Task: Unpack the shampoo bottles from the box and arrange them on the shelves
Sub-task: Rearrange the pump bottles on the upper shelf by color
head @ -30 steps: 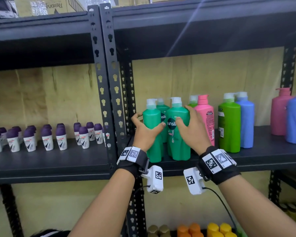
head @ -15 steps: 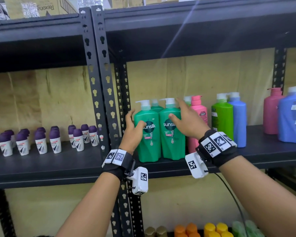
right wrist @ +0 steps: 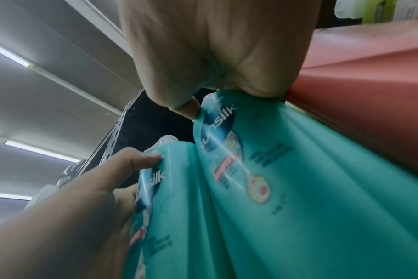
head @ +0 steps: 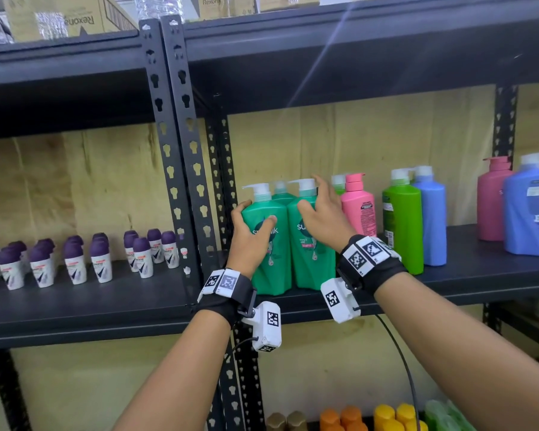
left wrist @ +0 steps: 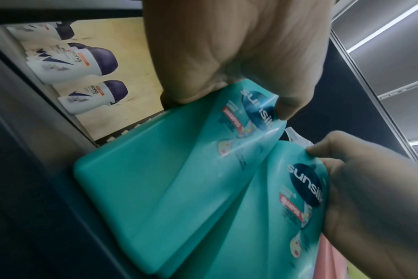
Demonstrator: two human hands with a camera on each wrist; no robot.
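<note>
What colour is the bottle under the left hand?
Teal green bottle, white pump; head view shows it best.

Looks like a shop stockroom or store aisle. Dark metal racking (head: 181, 169) with slotted boltless uprights, backed by bare plywood (head: 355, 144). On the right shelf, pump bottles of shampoo grouped by colour: teal Sunsilk (head: 271, 244), pink (head: 358, 209), green (head: 402, 228), blue (head: 430, 219). On the left shelf, rows of identical purple-capped roll-on deodorants (head: 75, 262). Up top, brown cartons printed Rexona (head: 69, 17). Down low, more caps in orange (head: 339, 418) and yellow (head: 392, 415). Multiples of each product, faced forward.
</note>
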